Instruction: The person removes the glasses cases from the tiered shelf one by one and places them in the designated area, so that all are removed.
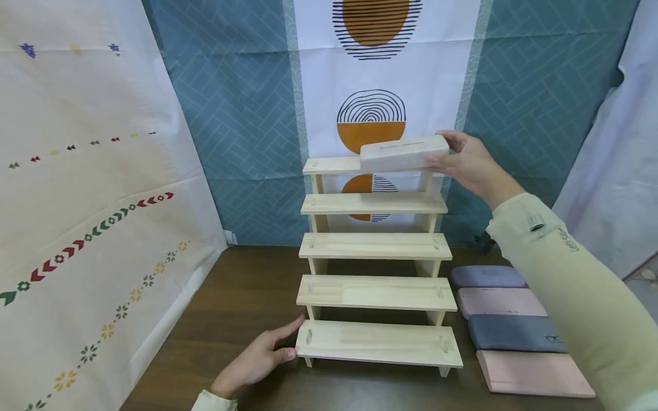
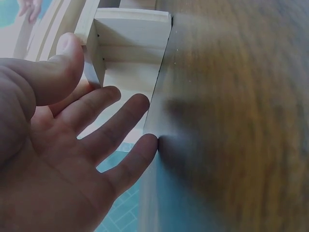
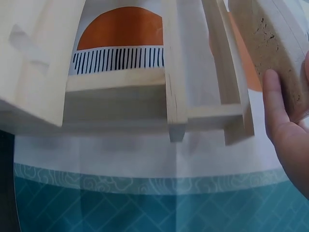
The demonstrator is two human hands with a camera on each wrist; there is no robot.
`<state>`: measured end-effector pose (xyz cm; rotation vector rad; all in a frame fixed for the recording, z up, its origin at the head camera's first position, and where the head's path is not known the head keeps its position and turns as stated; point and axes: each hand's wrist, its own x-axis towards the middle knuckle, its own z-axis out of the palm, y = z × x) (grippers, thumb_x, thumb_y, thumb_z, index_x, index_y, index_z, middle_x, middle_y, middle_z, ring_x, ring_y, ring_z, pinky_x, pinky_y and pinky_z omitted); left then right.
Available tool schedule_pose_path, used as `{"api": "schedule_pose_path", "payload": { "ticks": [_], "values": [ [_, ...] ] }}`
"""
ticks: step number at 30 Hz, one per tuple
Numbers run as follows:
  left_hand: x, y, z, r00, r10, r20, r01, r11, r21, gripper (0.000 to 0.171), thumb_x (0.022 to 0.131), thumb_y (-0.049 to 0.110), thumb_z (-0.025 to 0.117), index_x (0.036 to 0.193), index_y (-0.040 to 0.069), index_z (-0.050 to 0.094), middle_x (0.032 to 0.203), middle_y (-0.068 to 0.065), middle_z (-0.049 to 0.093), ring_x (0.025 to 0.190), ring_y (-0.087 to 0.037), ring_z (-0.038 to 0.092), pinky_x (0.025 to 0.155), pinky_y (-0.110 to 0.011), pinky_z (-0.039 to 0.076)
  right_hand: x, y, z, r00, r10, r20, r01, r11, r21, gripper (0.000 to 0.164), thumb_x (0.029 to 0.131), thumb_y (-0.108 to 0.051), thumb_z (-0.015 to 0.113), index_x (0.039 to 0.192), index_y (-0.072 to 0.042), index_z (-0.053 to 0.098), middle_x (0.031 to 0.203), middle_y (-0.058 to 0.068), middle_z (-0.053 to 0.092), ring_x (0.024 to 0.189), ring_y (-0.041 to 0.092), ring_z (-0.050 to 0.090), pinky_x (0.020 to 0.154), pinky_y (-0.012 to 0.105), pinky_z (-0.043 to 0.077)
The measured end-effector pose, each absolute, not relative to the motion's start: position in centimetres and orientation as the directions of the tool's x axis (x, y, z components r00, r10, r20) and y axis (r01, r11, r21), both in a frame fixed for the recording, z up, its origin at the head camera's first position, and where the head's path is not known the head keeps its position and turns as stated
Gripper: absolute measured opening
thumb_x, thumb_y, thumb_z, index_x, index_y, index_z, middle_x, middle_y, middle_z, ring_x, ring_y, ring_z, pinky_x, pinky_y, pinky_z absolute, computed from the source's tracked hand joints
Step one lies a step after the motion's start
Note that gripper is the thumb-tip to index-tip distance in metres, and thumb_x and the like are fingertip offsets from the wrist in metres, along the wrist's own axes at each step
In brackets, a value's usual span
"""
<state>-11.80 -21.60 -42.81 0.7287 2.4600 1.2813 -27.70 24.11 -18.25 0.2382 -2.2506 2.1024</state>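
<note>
My right hand holds one end of a white glasses case with small lettering, between thumb and fingers. The case is level with the top tier of a pale wooden step rack, slightly tilted; whether it touches the tier I cannot tell. In the right wrist view, dark marks show on the case's underside. Low on the left, my left hand has its fingers spread at the left end of the bottom tier. The left wrist view shows that hand with fairly straight fingers beside the rack's side.
To the right of the rack, several glasses cases lie in a column: purple, pink, blue and another pink. A patterned curtain hangs behind the dark wooden table. White cloth hangs at the left.
</note>
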Motion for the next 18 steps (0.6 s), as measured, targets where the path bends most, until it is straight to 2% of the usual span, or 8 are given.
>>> {"api": "schedule_pose_path", "payload": {
  "ticks": [6,13,18],
  "values": [
    [-11.6,-21.6,-42.8,-0.838,0.546,-0.001,0.322,0.496,0.806,0.062,0.098,0.017,0.066,0.155,0.011,0.041,0.156,-0.006,0.041,0.139,-0.031,0.037,0.110,-0.049,0.034,-26.9,25.9,-18.7,-0.976,-0.094,0.194,-0.191,-0.044,-0.981,0.080,0.087,-0.004,0.079,0.153,-0.006,0.033,0.139,0.006,0.039,0.121,0.025,0.042,0.088,0.028,0.053],
    [-11.8,-21.5,-43.0,-0.837,0.548,-0.010,0.318,0.500,0.806,0.062,0.099,0.016,0.065,0.155,0.005,0.040,0.157,-0.006,0.039,0.140,-0.032,0.035,0.110,-0.057,0.031,-26.1,28.0,-19.2,-0.975,-0.087,0.205,-0.191,-0.143,-0.971,0.083,0.089,0.000,0.075,0.157,-0.005,0.027,0.139,0.006,0.039,0.122,0.025,0.041,0.090,0.033,0.052],
    [-11.8,-21.7,-43.0,-0.836,0.548,-0.023,0.297,0.488,0.821,0.062,0.099,0.015,0.063,0.156,0.006,0.038,0.158,-0.008,0.038,0.141,-0.033,0.033,0.109,-0.061,0.028,-25.7,29.2,-19.7,-0.969,-0.084,0.233,-0.216,-0.173,-0.961,0.072,0.092,0.005,0.070,0.152,-0.003,0.030,0.136,0.005,0.039,0.121,0.024,0.041,0.082,0.027,0.056]
  ]
}}
